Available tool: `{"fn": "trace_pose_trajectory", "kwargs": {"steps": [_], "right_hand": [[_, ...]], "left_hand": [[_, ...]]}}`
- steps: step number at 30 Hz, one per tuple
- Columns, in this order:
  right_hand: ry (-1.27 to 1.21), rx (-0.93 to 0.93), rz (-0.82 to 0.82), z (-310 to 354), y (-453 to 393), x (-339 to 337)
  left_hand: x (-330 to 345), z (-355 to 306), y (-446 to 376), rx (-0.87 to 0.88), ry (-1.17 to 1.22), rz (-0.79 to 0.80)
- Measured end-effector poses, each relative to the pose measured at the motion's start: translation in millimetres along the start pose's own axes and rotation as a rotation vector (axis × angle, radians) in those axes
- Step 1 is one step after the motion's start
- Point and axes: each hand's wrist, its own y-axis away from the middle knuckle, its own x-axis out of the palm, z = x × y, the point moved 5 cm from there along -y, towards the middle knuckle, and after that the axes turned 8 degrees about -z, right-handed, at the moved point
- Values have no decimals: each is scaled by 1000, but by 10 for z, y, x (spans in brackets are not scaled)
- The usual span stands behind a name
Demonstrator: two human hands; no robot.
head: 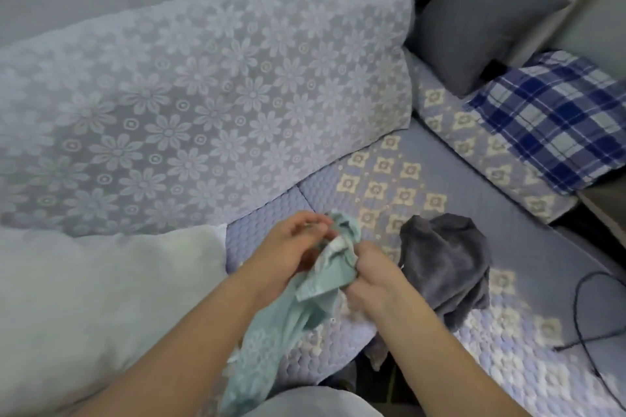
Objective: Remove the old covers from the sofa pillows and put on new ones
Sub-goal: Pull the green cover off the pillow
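Head view: my left hand [294, 247] and right hand [369, 278] both pinch the bunched mint-green cover [305, 301], its length trailing toward my lap, with the bare white pillow [101, 288] lying left, nearer my left hand.

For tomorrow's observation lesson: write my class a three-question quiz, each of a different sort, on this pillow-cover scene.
1. True or false: both hands hold the mint-green cover.
2. Which lies crumpled on the sofa seat beside the right hand? A) dark grey cover B) red towel C) white sheet
3. Fill in: the bare white pillow lies on the ___ side of the left hand.

Key: 1 true; 2 A; 3 left.
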Motion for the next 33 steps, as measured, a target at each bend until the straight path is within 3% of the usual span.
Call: {"fn": "trace_pose_trajectory", "kwargs": {"steps": [2,8,18,22,26,29,33], "right_hand": [[-43,-41,35,363,-86,73],[-13,-159,126,1109,-300,148],[328,-364,-259,1285,-1356,-58],[604,-355,-358,802,-1291,43],[797,-319,-203,26,-1005,669],[781,-255,-125,-497,-815,1176],[919,-231,64,-1594,-394,1809]], "left_hand": [[62,-85,-126,-29,203,-132],[-9,-71,-308,-67,66,-273],[-575,229,35,-127,31,-432],[-958,441,420,-136,72,-506],[-1473,668,895,-113,130,-580],[-1845,802,1177,-84,182,-624],[-2601,1211,1721,-77,281,-667]]}}
